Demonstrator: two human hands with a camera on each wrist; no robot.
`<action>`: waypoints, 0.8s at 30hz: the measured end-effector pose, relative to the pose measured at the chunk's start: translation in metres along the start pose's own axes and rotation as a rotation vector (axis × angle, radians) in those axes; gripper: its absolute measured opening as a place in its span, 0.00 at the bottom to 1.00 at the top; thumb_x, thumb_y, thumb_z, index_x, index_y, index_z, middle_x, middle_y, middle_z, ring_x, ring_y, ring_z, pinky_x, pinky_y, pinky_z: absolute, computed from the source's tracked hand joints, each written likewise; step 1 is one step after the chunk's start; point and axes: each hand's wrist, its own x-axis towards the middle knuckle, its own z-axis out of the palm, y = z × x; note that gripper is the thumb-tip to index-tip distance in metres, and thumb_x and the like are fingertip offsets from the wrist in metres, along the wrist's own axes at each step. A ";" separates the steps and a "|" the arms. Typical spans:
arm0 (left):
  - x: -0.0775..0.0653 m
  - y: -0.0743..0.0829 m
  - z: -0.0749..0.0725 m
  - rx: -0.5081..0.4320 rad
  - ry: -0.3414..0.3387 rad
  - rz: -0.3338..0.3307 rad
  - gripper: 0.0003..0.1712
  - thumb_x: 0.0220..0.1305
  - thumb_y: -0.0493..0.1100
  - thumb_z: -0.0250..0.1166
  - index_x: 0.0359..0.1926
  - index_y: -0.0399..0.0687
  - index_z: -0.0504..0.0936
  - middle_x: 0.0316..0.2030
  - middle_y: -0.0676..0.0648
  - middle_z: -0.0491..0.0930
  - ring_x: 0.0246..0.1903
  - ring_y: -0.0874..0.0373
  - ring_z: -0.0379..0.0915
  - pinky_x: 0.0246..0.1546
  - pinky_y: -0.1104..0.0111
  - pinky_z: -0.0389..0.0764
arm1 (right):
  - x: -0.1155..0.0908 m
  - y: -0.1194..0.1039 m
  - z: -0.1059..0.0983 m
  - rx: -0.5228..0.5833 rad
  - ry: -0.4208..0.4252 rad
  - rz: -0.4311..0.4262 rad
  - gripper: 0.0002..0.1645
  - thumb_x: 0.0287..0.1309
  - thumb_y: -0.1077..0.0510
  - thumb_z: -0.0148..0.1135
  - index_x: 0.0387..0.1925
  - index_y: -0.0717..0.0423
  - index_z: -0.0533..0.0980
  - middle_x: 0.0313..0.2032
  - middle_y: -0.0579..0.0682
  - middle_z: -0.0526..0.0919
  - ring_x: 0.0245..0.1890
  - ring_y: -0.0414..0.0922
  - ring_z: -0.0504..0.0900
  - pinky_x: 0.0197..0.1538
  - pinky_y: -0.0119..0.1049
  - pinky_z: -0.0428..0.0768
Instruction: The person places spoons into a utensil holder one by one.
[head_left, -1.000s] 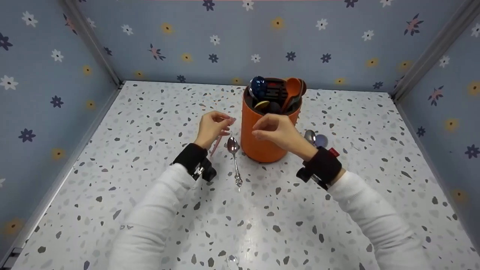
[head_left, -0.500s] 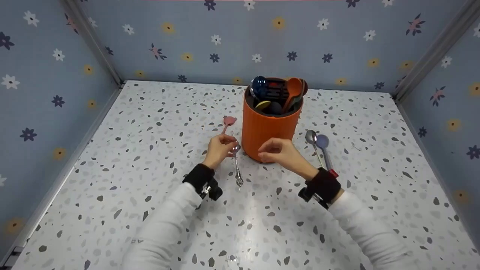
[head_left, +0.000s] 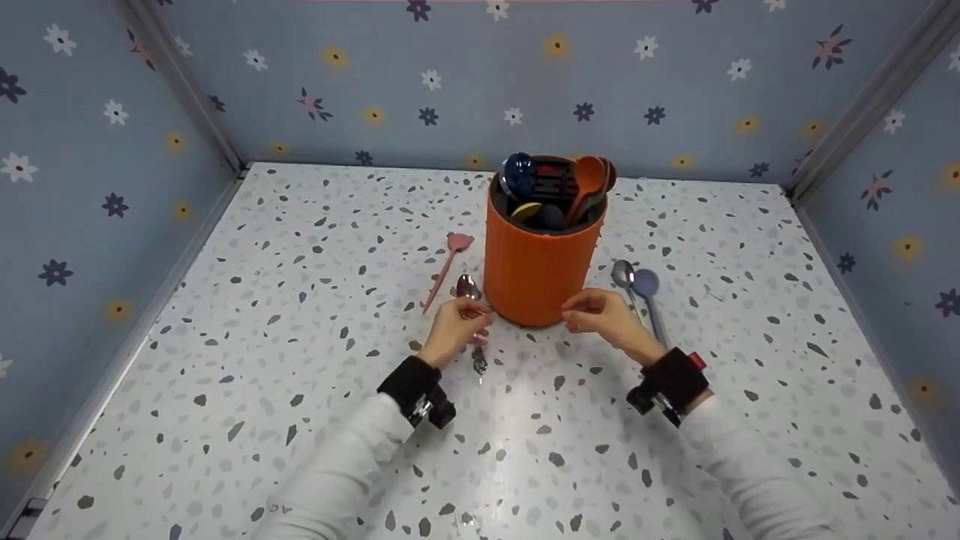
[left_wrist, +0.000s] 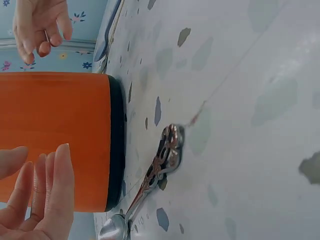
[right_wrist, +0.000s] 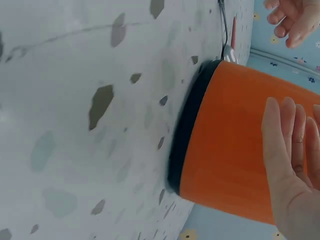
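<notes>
My left hand [head_left: 456,328] is over the ornate silver spoon [head_left: 480,363] and hides its middle in the head view. In the left wrist view that hand's fingers [left_wrist: 60,185] are relaxed and hold nothing, with the spoon lying on the table beyond them. To the right, my right hand [head_left: 606,319] hangs in front of the lower right side of the orange utensil holder [head_left: 536,277], fingers loosely bent and holding nothing. Utensils stand in the holder, among them an orange spoon [head_left: 589,176] and a dark blue rounded one [head_left: 519,174].
A pink long-handled utensil [head_left: 442,274] lies left of the holder on the speckled table [head_left: 300,450]. On the right lie another silver spoon [head_left: 622,272] and a purple-grey utensil [head_left: 646,283], partly behind my right wrist. Flowered panels [head_left: 480,82] enclose the back and sides.
My left hand has come from the pink utensil down over the silver spoon, toward me. My right hand has moved down and to the right. The utensils lie where they were.
</notes>
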 end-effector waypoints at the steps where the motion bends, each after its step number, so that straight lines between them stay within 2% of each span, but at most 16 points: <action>1: -0.001 0.000 0.001 0.007 -0.010 0.001 0.08 0.53 0.29 0.59 0.36 0.28 0.75 0.26 0.44 0.75 0.22 0.55 0.75 0.26 0.63 0.82 | 0.000 0.003 -0.004 -0.001 0.019 0.008 0.16 0.53 0.65 0.57 0.41 0.75 0.71 0.37 0.67 0.76 0.30 0.42 0.79 0.39 0.37 0.81; 5: -0.006 -0.004 0.006 0.025 -0.062 0.020 0.09 0.53 0.29 0.58 0.36 0.25 0.75 0.26 0.45 0.75 0.21 0.56 0.74 0.28 0.58 0.81 | -0.001 0.012 -0.020 -0.007 0.098 0.049 0.16 0.54 0.67 0.54 0.42 0.76 0.69 0.36 0.63 0.77 0.29 0.40 0.80 0.38 0.35 0.81; 12: -0.014 -0.009 0.013 0.052 -0.163 0.002 0.11 0.54 0.30 0.58 0.38 0.25 0.74 0.24 0.47 0.73 0.22 0.56 0.74 0.29 0.58 0.81 | -0.003 0.019 -0.053 -0.024 0.203 0.094 0.18 0.56 0.68 0.51 0.46 0.79 0.66 0.34 0.55 0.76 0.30 0.38 0.79 0.40 0.33 0.80; 16: -0.022 -0.003 0.015 0.045 -0.207 -0.003 0.12 0.54 0.29 0.58 0.39 0.23 0.73 0.26 0.41 0.74 0.21 0.56 0.73 0.32 0.54 0.80 | -0.004 0.023 -0.070 -0.072 0.257 0.095 0.19 0.57 0.67 0.51 0.47 0.79 0.66 0.35 0.58 0.76 0.30 0.39 0.79 0.39 0.32 0.81; 20: -0.033 0.009 0.018 0.057 -0.220 -0.004 0.11 0.54 0.28 0.57 0.38 0.22 0.73 0.28 0.39 0.75 0.25 0.48 0.75 0.33 0.54 0.80 | -0.004 0.026 -0.080 -0.152 0.322 0.123 0.18 0.56 0.67 0.51 0.46 0.78 0.67 0.33 0.58 0.75 0.28 0.40 0.79 0.36 0.32 0.81; 22: -0.036 0.010 0.019 0.059 -0.222 -0.001 0.11 0.54 0.29 0.57 0.38 0.23 0.73 0.27 0.40 0.75 0.26 0.46 0.76 0.31 0.56 0.81 | -0.003 0.027 -0.082 -0.186 0.346 0.147 0.17 0.55 0.68 0.51 0.45 0.78 0.67 0.33 0.59 0.74 0.26 0.40 0.79 0.36 0.33 0.81; 24: -0.034 0.003 0.021 0.052 -0.225 -0.005 0.10 0.54 0.30 0.58 0.38 0.25 0.74 0.26 0.43 0.75 0.26 0.46 0.76 0.30 0.58 0.81 | -0.003 0.029 -0.085 -0.226 0.366 0.172 0.17 0.54 0.70 0.50 0.45 0.78 0.67 0.34 0.61 0.74 0.25 0.40 0.79 0.35 0.33 0.81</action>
